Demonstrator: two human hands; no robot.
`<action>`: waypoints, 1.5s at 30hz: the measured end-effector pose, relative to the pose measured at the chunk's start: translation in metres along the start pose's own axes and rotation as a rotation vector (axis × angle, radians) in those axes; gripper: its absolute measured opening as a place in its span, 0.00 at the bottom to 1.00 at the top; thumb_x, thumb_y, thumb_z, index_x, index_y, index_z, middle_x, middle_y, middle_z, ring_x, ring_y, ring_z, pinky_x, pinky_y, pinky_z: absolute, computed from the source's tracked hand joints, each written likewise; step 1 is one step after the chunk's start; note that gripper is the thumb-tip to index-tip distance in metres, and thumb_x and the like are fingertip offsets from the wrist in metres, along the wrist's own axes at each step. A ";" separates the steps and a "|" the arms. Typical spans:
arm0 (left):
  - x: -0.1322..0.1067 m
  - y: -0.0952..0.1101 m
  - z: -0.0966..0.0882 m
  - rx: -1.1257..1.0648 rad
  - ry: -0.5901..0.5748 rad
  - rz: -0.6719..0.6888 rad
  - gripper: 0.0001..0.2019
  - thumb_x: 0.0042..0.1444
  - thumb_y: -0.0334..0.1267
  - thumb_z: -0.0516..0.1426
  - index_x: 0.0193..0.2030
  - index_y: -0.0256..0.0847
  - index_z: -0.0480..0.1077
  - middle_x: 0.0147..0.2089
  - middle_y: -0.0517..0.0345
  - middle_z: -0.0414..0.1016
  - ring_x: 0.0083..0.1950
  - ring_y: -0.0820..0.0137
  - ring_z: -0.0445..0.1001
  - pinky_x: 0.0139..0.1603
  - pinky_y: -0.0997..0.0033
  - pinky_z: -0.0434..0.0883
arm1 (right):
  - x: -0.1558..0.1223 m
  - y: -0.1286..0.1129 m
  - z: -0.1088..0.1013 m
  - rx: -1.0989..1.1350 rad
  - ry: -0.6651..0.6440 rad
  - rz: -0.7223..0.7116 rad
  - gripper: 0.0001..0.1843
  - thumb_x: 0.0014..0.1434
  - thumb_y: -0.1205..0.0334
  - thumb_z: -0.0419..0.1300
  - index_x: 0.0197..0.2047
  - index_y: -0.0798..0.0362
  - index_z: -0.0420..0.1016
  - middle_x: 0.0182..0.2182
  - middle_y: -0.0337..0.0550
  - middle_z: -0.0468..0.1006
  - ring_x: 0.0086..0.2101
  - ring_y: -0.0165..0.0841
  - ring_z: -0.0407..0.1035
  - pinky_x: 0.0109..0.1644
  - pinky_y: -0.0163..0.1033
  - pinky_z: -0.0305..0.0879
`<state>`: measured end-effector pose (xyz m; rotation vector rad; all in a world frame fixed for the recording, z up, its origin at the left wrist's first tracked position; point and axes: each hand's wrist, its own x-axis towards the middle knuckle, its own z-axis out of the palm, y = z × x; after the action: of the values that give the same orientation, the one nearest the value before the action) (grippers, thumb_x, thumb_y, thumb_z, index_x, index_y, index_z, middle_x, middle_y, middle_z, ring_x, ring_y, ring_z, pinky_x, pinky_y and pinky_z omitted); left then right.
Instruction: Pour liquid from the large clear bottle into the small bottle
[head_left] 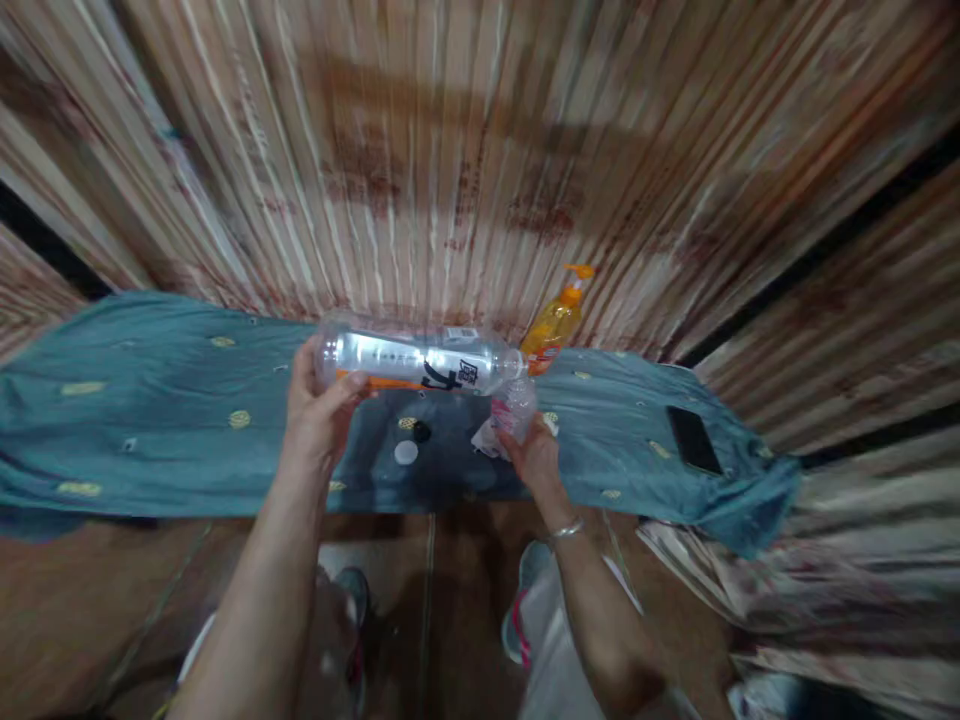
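My left hand (pixel 321 405) grips the base end of a large clear plastic bottle (pixel 409 360) with a silver and orange label. The bottle lies level in the air, its neck pointing right. My right hand (pixel 531 448) is wrapped round a small clear bottle (pixel 514 402) with pink marks, held upright. The large bottle's mouth meets the top of the small one; whether liquid passes between them I cannot tell. Below, a white cap (pixel 406 453) and a black cap (pixel 421 431) rest on the cloth. Something white and crumpled (pixel 489 440) lies behind my right hand.
A teal patterned cloth (pixel 180 400) covers the narrow table. An orange pump bottle (pixel 553 330) stands at the back, right of the bottles. A black phone (pixel 694 440) lies at the right end. Striped curtains (pixel 420 180) hang behind and at the sides.
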<state>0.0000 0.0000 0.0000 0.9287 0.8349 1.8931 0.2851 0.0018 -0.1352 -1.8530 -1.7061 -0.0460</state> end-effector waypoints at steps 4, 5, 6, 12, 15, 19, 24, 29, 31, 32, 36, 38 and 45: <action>0.000 -0.003 -0.003 0.004 0.006 -0.006 0.29 0.33 0.33 0.71 0.46 0.47 0.71 0.44 0.58 0.73 0.34 0.69 0.72 0.25 0.74 0.72 | -0.001 0.001 -0.001 -0.002 0.023 -0.008 0.27 0.61 0.47 0.60 0.55 0.56 0.63 0.37 0.53 0.78 0.36 0.43 0.74 0.39 0.48 0.71; 0.000 -0.002 -0.002 -0.005 0.011 -0.011 0.29 0.32 0.33 0.71 0.46 0.47 0.71 0.44 0.58 0.73 0.35 0.69 0.72 0.25 0.74 0.72 | -0.001 0.001 -0.001 0.001 0.023 -0.012 0.27 0.61 0.47 0.61 0.55 0.56 0.63 0.37 0.53 0.78 0.36 0.43 0.74 0.38 0.49 0.71; 0.000 -0.002 -0.002 -0.013 0.018 -0.016 0.29 0.31 0.33 0.71 0.45 0.46 0.72 0.44 0.58 0.73 0.35 0.69 0.72 0.26 0.74 0.72 | -0.001 0.000 -0.002 0.004 0.024 -0.013 0.27 0.60 0.47 0.61 0.55 0.56 0.63 0.37 0.53 0.78 0.36 0.44 0.74 0.38 0.49 0.71; -0.001 0.001 0.001 -0.034 0.037 -0.026 0.29 0.30 0.32 0.71 0.44 0.45 0.72 0.43 0.58 0.74 0.34 0.70 0.73 0.24 0.75 0.72 | 0.000 -0.004 -0.005 -0.009 0.013 0.005 0.25 0.59 0.48 0.63 0.53 0.56 0.65 0.37 0.55 0.78 0.36 0.44 0.74 0.38 0.50 0.72; 0.000 0.000 0.000 -0.029 0.005 -0.019 0.27 0.33 0.31 0.71 0.44 0.46 0.72 0.43 0.58 0.74 0.33 0.70 0.73 0.24 0.76 0.72 | 0.001 -0.005 -0.005 -0.017 0.015 0.007 0.26 0.59 0.49 0.64 0.53 0.56 0.65 0.38 0.56 0.79 0.37 0.44 0.74 0.40 0.49 0.72; 0.002 0.000 -0.001 -0.037 0.012 -0.028 0.26 0.31 0.31 0.71 0.41 0.45 0.72 0.40 0.60 0.75 0.32 0.71 0.74 0.24 0.76 0.72 | 0.001 -0.007 -0.005 -0.035 0.014 0.012 0.26 0.59 0.48 0.64 0.53 0.56 0.66 0.38 0.55 0.79 0.38 0.44 0.75 0.40 0.50 0.73; 0.002 0.004 0.004 -0.020 0.039 -0.035 0.29 0.28 0.31 0.70 0.42 0.44 0.72 0.41 0.60 0.76 0.31 0.70 0.74 0.22 0.75 0.73 | 0.001 -0.008 -0.006 -0.056 -0.005 0.039 0.28 0.59 0.48 0.64 0.55 0.58 0.65 0.38 0.57 0.79 0.38 0.45 0.75 0.40 0.49 0.73; 0.002 0.008 0.008 -0.013 0.048 -0.035 0.27 0.25 0.29 0.69 0.39 0.43 0.72 0.40 0.61 0.75 0.30 0.71 0.74 0.21 0.76 0.72 | 0.001 -0.011 -0.008 -0.060 -0.021 0.031 0.30 0.59 0.47 0.63 0.56 0.60 0.65 0.40 0.59 0.79 0.40 0.45 0.76 0.42 0.49 0.73; 0.002 0.009 0.009 -0.016 0.040 -0.033 0.27 0.25 0.29 0.68 0.39 0.44 0.72 0.39 0.61 0.75 0.31 0.70 0.74 0.20 0.77 0.71 | 0.001 -0.012 -0.010 -0.063 -0.028 0.034 0.31 0.60 0.47 0.63 0.56 0.61 0.65 0.40 0.59 0.79 0.40 0.45 0.76 0.42 0.48 0.73; 0.002 0.009 0.009 -0.015 0.037 -0.033 0.27 0.26 0.29 0.68 0.39 0.44 0.72 0.40 0.61 0.75 0.31 0.70 0.74 0.20 0.77 0.71 | 0.001 -0.012 -0.010 -0.066 -0.032 0.039 0.31 0.60 0.47 0.63 0.57 0.61 0.64 0.40 0.59 0.79 0.40 0.45 0.76 0.42 0.48 0.73; 0.002 0.009 0.009 -0.009 0.034 -0.038 0.27 0.26 0.29 0.68 0.40 0.46 0.72 0.41 0.63 0.75 0.31 0.70 0.74 0.21 0.75 0.72 | 0.001 -0.013 -0.012 -0.074 -0.039 0.038 0.33 0.60 0.48 0.63 0.59 0.63 0.62 0.41 0.60 0.79 0.40 0.45 0.75 0.43 0.48 0.73; 0.003 0.008 0.008 -0.011 0.022 -0.029 0.27 0.27 0.28 0.67 0.40 0.46 0.72 0.40 0.63 0.75 0.32 0.70 0.75 0.21 0.75 0.72 | 0.001 -0.013 -0.013 -0.069 -0.043 0.025 0.34 0.60 0.48 0.63 0.59 0.64 0.62 0.42 0.61 0.79 0.41 0.45 0.75 0.45 0.48 0.72; 0.003 0.004 0.004 -0.019 0.012 -0.008 0.27 0.29 0.28 0.68 0.41 0.46 0.72 0.41 0.63 0.76 0.32 0.69 0.75 0.22 0.74 0.73 | 0.002 -0.015 -0.015 -0.082 -0.062 0.061 0.33 0.60 0.49 0.64 0.58 0.64 0.63 0.42 0.60 0.79 0.42 0.45 0.76 0.45 0.47 0.72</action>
<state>0.0007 0.0021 0.0058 0.9023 0.8256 1.8978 0.2772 -0.0036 -0.1161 -1.9843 -1.7112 -0.0347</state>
